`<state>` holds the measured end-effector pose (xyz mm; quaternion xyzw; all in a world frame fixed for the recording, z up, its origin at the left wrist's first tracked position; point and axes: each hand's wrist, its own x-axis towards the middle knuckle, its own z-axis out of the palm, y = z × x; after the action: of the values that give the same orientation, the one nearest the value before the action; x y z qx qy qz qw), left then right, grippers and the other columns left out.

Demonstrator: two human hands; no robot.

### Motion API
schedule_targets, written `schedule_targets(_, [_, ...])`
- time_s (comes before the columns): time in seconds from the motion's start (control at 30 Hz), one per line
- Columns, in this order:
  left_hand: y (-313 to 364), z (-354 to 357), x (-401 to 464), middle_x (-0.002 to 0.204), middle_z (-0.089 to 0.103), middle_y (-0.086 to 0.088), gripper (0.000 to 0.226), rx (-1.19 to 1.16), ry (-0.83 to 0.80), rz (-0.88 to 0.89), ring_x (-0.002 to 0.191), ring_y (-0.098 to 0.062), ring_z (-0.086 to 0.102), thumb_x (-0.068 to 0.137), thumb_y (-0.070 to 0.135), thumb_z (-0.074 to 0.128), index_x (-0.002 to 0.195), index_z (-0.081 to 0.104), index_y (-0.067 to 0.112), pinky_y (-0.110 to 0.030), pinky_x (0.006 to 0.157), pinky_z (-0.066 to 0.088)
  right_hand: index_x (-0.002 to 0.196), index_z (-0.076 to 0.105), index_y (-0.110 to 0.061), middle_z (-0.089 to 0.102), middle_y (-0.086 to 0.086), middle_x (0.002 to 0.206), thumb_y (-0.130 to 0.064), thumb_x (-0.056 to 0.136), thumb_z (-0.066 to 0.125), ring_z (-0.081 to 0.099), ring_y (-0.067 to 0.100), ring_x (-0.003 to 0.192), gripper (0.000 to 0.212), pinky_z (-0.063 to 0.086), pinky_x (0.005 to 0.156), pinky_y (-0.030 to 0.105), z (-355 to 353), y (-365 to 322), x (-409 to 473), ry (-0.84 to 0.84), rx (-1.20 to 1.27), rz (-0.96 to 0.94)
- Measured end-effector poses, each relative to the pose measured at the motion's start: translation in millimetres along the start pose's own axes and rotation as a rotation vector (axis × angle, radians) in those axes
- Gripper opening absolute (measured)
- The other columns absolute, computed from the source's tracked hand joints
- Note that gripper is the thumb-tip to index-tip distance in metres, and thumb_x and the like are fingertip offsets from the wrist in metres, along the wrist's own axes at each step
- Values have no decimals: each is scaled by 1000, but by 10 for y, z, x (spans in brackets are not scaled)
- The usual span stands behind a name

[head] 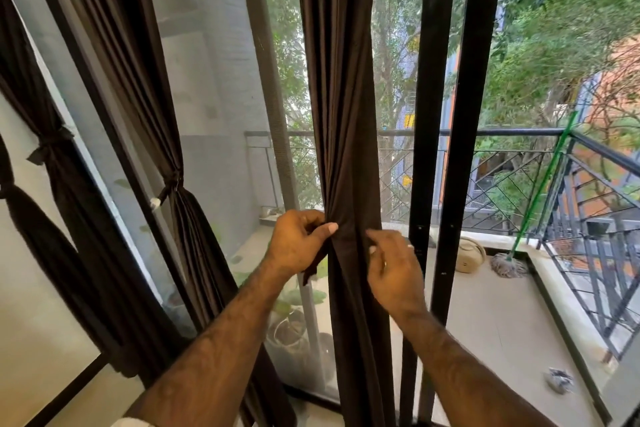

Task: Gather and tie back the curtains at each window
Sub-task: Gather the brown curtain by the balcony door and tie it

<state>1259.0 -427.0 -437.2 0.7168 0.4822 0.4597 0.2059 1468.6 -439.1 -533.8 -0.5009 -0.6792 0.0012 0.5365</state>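
Observation:
A dark brown curtain [341,87] hangs gathered into a narrow column at the middle of the window. My left hand [298,241] pinches a dark tie strip [313,265] against the curtain's left side at waist height; the strip's loose end dangles below the hand. My right hand [393,267] holds the curtain's right side at the same height, fingers bent on the fabric. To the left, a second brown curtain [138,73] is tied back with a band [171,182], and a third curtain [41,163] at the far left is tied too.
Black door frame posts [446,114] stand just right of my hands. Beyond the glass lies a balcony with a metal railing [519,132], a green-handled mop [512,253], a beige bag [469,255] and potted plants [294,322].

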Motion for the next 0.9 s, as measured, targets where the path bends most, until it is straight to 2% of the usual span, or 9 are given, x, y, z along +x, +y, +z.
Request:
schedule_targets(0.1, [51,-32,-22,69,74,1,21,-19,-59,-17,66,-18,75,97,26,79,80,77,15,-39,67,64,146,52,-29,59,-4,141,-29,100,69,59,16,124,49,59,98,42,-21,85,243,69,160,286])
schedule_targets(0.17, [70,-48,-29,71,75,-1,22,-30,-91,-40,67,-19,76,98,27,78,81,76,14,-38,68,65,141,58,-30,67,-12,129,-32,98,74,62,2,116,46,59,98,38,-55,62,412,13,272,363])
schedule_targets(0.27, [48,-59,-7,66,70,1,26,-15,-92,-22,65,-16,71,98,25,78,76,74,12,-33,70,61,107,69,-31,70,-19,95,-34,96,77,67,-5,90,14,64,84,36,-84,-4,494,-11,270,348])
schedule_targets(0.4, [-2,-24,45,71,76,4,21,-13,-13,-54,70,-21,76,96,27,80,76,77,23,-45,76,66,97,64,-26,67,-14,89,-29,96,77,67,3,81,13,64,74,29,-81,-84,323,92,233,301])
schedule_targets(0.5, [20,37,65,68,75,11,23,78,50,-55,66,-14,74,96,35,78,74,76,29,-44,72,66,107,65,-19,64,-7,97,-25,100,72,64,9,83,11,62,72,30,-15,-143,178,144,115,131])
schedule_targets(0.57, [31,72,69,68,74,12,23,124,63,-45,66,-11,74,93,46,74,79,77,29,-43,70,66,121,67,-13,64,0,109,-22,105,65,64,14,86,19,61,74,34,60,-187,107,127,31,-18])
schedule_targets(0.63, [33,112,62,66,73,9,28,158,74,-20,63,-14,72,91,52,69,81,76,27,-43,66,64,133,65,-9,63,4,116,-20,107,60,62,15,82,28,60,70,32,122,-210,43,92,-87,-120])
schedule_targets(0.77, [78,201,31,65,71,4,29,92,28,60,62,-19,71,93,43,71,77,75,19,-45,63,61,147,57,-8,59,6,123,-23,107,49,60,19,81,43,59,69,35,179,-210,-30,-9,-252,-189])
schedule_targets(0.9, [34,197,41,61,64,4,28,16,-2,90,57,-18,63,98,32,76,72,73,20,-47,62,58,151,52,-4,58,8,122,-20,106,51,62,22,89,48,59,76,35,221,-181,-61,-30,-301,-261])
